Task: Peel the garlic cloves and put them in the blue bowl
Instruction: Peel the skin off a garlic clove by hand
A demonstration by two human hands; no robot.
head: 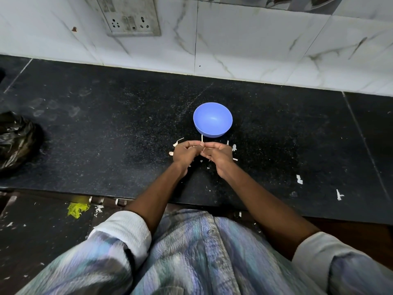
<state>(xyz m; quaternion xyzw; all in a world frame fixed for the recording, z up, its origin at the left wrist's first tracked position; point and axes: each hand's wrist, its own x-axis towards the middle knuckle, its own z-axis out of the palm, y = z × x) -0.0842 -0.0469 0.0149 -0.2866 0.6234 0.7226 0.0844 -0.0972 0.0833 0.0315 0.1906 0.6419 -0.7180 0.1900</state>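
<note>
The blue bowl stands on the black counter, and I see nothing inside it. Just in front of it my left hand and my right hand meet fingertip to fingertip. Between them they pinch a small garlic clove, mostly hidden by the fingers. A thin strip of white skin sticks up from the fingertips. Bits of white garlic skin lie scattered on the counter around both hands.
A crumpled black plastic bag sits at the counter's left end. More skin scraps lie at the right front. A marble-tiled wall with a socket panel rises behind. Yellow mesh lies on the floor below the counter's edge.
</note>
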